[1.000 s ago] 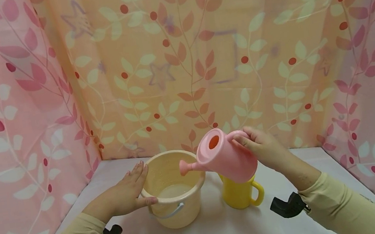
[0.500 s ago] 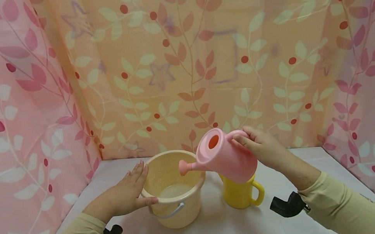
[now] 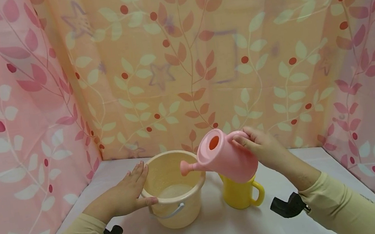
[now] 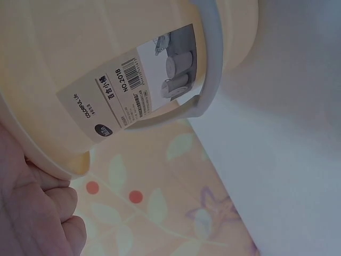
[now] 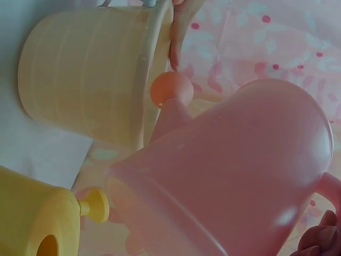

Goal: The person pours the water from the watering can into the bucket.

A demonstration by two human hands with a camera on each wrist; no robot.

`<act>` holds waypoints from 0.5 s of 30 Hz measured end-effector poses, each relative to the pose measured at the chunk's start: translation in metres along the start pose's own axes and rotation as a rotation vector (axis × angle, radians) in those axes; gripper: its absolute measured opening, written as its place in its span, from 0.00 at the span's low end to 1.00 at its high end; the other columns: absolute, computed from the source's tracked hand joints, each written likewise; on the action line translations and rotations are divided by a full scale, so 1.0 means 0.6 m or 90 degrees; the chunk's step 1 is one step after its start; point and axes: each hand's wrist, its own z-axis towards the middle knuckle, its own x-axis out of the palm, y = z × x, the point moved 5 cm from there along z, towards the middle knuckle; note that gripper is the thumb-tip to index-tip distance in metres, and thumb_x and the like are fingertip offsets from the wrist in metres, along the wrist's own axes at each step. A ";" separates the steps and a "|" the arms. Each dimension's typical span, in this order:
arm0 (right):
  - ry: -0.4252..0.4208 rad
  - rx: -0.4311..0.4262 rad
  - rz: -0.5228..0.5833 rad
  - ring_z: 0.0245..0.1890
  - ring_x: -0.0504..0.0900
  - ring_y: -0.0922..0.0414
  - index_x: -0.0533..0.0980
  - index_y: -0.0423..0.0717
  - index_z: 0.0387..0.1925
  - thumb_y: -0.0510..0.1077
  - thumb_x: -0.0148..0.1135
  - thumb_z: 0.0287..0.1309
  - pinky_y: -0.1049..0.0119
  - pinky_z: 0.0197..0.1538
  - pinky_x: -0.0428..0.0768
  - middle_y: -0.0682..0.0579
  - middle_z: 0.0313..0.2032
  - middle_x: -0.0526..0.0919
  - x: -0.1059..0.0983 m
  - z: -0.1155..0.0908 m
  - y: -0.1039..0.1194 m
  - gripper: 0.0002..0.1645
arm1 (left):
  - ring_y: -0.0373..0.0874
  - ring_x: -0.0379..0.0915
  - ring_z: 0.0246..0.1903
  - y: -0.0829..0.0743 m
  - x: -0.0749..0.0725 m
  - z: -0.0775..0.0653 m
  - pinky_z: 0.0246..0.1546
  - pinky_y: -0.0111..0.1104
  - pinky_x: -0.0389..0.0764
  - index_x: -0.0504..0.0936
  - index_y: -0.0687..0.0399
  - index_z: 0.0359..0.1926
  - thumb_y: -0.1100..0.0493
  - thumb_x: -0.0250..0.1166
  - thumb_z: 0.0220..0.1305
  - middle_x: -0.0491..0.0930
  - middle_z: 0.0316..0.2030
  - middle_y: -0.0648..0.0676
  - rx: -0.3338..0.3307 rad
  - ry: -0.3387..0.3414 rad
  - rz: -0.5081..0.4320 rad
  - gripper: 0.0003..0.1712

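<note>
The right hand (image 3: 263, 148) holds the pink watering can (image 3: 226, 159) by its handle, with the fingers curled around it. The can is lifted above the table and tilted, so that its spout (image 3: 187, 167) points toward 9 o'clock and reaches over the rim of the cream bucket (image 3: 173, 189). From the right wrist view the round end of the spout (image 5: 171, 89) is just beside the bucket wall (image 5: 85, 74); whether they touch, I cannot tell. The top opening of the can faces the camera in the head view.

The left hand (image 3: 126, 192) lies flat against the side of the bucket at 9 o'clock, with fingers straight along the rim and the thumb pressed on the front of the rim. It grips nothing, it only touches. In the left wrist view the bucket (image 4: 96, 69) carries a white label (image 4: 128, 88) and its grey handle (image 4: 205, 74) hangs down on the front side. Inside the bucket some water (image 3: 174, 190) is visible at the bottom.

A yellow watering can (image 3: 240, 194) stands on the white table (image 3: 222, 229) at 3 o'clock from the bucket, directly below the pink one, with its handle toward 3 o'clock. Leaf-patterned curtains (image 3: 167, 65) close the table on 3 sides.
</note>
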 end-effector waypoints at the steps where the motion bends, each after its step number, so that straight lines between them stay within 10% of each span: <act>1: -0.002 -0.001 -0.002 0.38 0.73 0.51 0.72 0.49 0.37 0.61 0.52 0.59 0.63 0.35 0.76 0.50 0.34 0.76 0.000 0.000 0.000 0.20 | 0.60 0.34 0.68 0.000 0.000 0.000 0.64 0.54 0.45 0.44 0.69 0.69 0.20 0.45 0.48 0.40 0.69 0.67 0.000 0.001 0.000 0.65; 15: 0.001 0.001 0.001 0.41 0.73 0.51 0.74 0.51 0.41 0.62 0.52 0.59 0.63 0.39 0.76 0.51 0.38 0.77 0.002 0.002 -0.005 0.21 | 0.59 0.33 0.68 0.003 0.004 0.003 0.65 0.53 0.44 0.43 0.68 0.69 0.20 0.46 0.48 0.39 0.69 0.66 -0.002 -0.005 0.006 0.65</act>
